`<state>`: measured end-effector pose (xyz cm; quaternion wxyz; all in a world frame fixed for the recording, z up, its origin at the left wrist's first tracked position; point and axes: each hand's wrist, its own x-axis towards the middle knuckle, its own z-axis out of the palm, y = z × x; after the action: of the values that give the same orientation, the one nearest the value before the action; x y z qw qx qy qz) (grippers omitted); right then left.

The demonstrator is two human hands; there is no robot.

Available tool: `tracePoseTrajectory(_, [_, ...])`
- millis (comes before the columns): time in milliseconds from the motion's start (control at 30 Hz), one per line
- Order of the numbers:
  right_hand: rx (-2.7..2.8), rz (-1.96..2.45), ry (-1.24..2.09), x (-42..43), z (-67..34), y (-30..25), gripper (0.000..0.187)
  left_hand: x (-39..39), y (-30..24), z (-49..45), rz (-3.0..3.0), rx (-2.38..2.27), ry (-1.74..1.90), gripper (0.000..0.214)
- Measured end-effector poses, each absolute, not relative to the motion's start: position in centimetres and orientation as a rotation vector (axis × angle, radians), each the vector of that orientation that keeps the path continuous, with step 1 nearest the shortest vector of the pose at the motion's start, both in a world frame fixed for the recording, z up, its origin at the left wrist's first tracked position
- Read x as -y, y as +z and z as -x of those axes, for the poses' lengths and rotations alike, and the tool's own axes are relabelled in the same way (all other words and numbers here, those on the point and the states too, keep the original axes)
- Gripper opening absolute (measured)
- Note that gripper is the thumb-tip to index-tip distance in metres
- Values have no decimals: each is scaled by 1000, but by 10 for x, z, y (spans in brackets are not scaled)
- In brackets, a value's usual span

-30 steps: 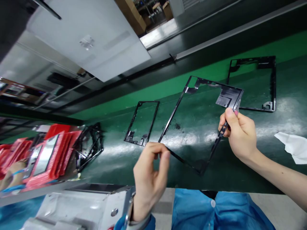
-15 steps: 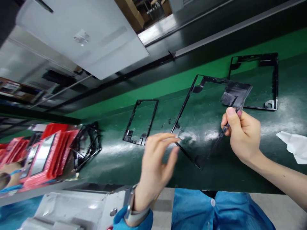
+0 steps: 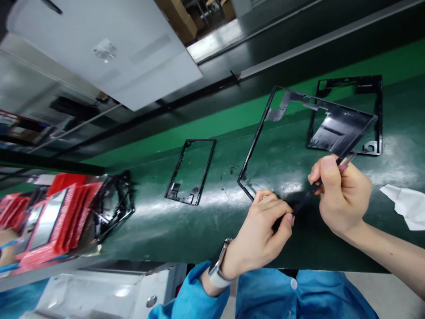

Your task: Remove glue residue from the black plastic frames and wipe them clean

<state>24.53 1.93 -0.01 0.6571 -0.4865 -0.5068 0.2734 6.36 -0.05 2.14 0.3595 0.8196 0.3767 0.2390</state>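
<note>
A large black plastic frame is held tilted above the green bench. Its far right corner carries a wide dark panel, and that corner overlaps another black frame behind it. My right hand is closed around the held frame's right bar. A slim tool with a pink part and a pointed metal tip also sits in that hand; its kind is unclear. At the near edge, the fingers of my left hand are closed on the same frame, covering its near corner.
A smaller black frame lies on the bench, with dark scraps beside it. White cloth rests at right. To the left stand red-wrapped panels and stacked black frames, near another person's hand. A white panel hangs behind.
My left hand has moved right and closed on the frame's near edge; before, its fingers were apart. The frame has been raised and tilted, its far right corner shifting rightward. My right hand keeps its hold.
</note>
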Motion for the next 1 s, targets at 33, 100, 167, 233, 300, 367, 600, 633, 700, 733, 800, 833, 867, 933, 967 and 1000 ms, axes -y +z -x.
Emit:
tracePoseTrajectory(33, [1153, 1105, 628, -19, -245, 0, 40, -1, 20, -64, -2121, -981, 657, 23])
tracePoseTrajectory(100, [1182, 1106, 681, -18, -244, -1, 34, -5, 18, -64, -2152, -999, 758, 21])
tracePoseTrajectory(167, [1257, 1080, 803, -16, -242, -4, 27, -12, 17, -62, -2189, -1005, 838, 19])
tracePoseTrajectory(233, [1342, 1036, 945, -14, -241, -6, 24, -20, 17, -59, -2226, -992, 863, 19])
tracePoseTrajectory(300, [1399, 1013, 1011, -12, -240, -8, 24, -27, 16, -56, -2264, -958, 851, 17])
tracePoseTrajectory(367, [1432, 1026, 983, -11, -240, -9, 23, -32, 15, -52, -2296, -921, 833, 15])
tracePoseTrajectory(600, [1514, 1025, 841, -2, -239, -12, 27, -34, 8, -44, -2272, -879, 885, 16])
tracePoseTrajectory(633, [1509, 1023, 842, -1, -239, -14, 26, -34, 7, -43, -2268, -872, 895, 17])
tracePoseTrajectory(700, [1498, 1025, 845, 2, -239, -17, 24, -33, 6, -43, -2271, -867, 914, 17])
tracePoseTrajectory(733, [1495, 1030, 844, 3, -239, -18, 24, -34, 6, -43, -2278, -873, 917, 16])
tracePoseTrajectory(800, [1504, 1037, 830, 4, -239, -21, 23, -35, 5, -42, -2290, -894, 904, 15])
tracePoseTrajectory(833, [1510, 1035, 823, 4, -239, -22, 23, -35, 5, -42, -2292, -899, 891, 15])
tracePoseTrajectory(867, [1517, 1030, 819, 4, -239, -23, 22, -36, 5, -42, -2289, -896, 879, 15])
tracePoseTrajectory(933, [1526, 1027, 815, 3, -240, -24, 22, -37, 5, -42, -2281, -874, 871, 14])
tracePoseTrajectory(967, [1529, 1031, 814, 2, -240, -25, 22, -38, 5, -42, -2277, -865, 875, 13])
tracePoseTrajectory(1000, [1530, 1035, 810, 2, -240, -25, 22, -38, 5, -42, -2276, -861, 878, 12])
